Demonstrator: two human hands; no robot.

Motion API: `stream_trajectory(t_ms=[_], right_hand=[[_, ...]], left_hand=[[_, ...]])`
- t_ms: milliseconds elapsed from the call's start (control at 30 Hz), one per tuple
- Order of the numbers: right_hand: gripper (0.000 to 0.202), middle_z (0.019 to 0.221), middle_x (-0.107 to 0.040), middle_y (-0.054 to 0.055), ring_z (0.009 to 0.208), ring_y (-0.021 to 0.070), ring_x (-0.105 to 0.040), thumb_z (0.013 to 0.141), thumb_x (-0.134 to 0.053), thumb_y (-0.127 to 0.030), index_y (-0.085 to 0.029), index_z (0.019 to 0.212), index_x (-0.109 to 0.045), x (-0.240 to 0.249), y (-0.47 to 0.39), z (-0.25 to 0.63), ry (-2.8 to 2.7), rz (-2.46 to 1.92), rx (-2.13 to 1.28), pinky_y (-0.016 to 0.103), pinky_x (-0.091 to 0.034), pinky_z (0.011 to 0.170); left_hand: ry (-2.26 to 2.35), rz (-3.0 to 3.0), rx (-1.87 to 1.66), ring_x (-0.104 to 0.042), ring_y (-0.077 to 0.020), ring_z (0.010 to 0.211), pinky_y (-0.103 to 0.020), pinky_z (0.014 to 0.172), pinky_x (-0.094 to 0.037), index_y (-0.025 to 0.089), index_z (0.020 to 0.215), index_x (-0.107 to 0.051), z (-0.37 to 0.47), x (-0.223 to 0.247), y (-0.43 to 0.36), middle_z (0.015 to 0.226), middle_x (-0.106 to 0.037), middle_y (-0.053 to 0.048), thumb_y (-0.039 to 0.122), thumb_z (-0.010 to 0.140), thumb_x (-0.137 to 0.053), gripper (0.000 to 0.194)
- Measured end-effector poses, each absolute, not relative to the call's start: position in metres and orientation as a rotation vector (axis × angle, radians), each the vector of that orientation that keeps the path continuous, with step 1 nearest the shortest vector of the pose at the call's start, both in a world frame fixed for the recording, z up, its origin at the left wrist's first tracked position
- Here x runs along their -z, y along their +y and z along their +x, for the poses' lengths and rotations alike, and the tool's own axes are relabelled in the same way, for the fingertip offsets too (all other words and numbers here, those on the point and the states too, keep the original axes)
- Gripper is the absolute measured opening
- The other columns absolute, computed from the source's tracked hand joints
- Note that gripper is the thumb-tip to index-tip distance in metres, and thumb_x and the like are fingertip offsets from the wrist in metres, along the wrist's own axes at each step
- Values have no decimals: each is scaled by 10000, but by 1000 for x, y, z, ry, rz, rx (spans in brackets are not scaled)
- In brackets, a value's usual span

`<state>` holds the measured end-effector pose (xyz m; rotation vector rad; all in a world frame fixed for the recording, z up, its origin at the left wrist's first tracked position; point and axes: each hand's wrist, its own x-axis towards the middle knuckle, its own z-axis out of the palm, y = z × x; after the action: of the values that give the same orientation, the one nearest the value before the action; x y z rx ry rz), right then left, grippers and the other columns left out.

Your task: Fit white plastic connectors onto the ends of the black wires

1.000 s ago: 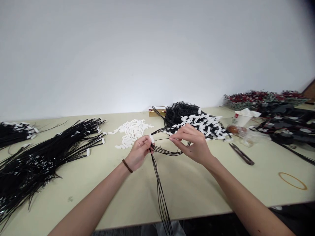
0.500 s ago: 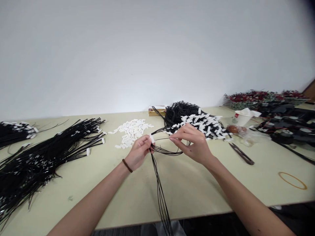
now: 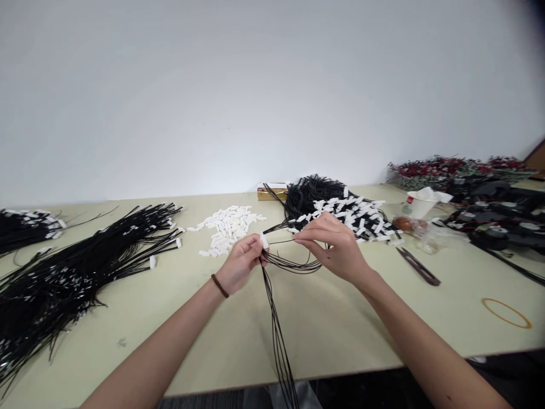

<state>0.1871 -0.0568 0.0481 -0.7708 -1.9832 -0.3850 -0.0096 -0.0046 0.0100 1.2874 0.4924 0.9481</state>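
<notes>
Both hands (image 3: 293, 253) pinch black wires (image 3: 279, 335) above the table (image 3: 332, 329).

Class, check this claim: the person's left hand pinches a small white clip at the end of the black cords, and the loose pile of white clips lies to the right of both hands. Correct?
Not quite. In the head view the left hand does pinch a white clip on the black cords, but the loose pile of white clips lies left of the hands, behind the left one.

At the centre of the frame, the left hand (image 3: 240, 262) is pinching a white clip (image 3: 264, 241) and a bunch of black cords (image 3: 276, 329) that is hanging over the tabletop (image 3: 332, 329) edge. The right hand (image 3: 336, 247) is gripping one cord end (image 3: 281, 242) beside the clip.
</notes>
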Motion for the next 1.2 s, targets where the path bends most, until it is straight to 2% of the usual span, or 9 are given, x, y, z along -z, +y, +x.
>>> stream_trajectory(t_ms=[333,500,667,1200], right_hand=[[132,687,-633,6,624,113,-478,804,-526,-106,-197,802,-620,-43,-54,189,-2006,-810,446,269,-363,613],[128,683,-621,-5,633,112,-433,790,-541,-113,-209,799,-626,-35,-54,182,-2037,-859,526,236,-335,576],[158,591,-568,-15,603,118,-352,794,-524,-115,-221,757,-636,-30,-57,169,-2018,-908,634,222,-293,526],[196,570,-522,2,580,118,-342,807,-480,-108,-194,707,-624,-24,-56,166,-2036,-874,599,240,-303,540]], left_hand=[[526,1335,-938,-421,-78,555,-214,529,-358,138,676,-523,-9,-10,-5,615,-467,17,434,701,-608,309],[571,1351,-938,-420,-84,562,-219,531,-361,141,667,-512,-7,-11,-8,608,-467,16,454,697,-601,327],[587,1393,-916,-418,-88,565,-222,536,-372,145,654,-503,-4,-11,-13,592,-463,18,448,712,-586,319],[583,1369,-927,-406,-85,585,-206,518,-374,137,687,-505,0,-7,-18,617,-438,13,395,776,-532,274]])
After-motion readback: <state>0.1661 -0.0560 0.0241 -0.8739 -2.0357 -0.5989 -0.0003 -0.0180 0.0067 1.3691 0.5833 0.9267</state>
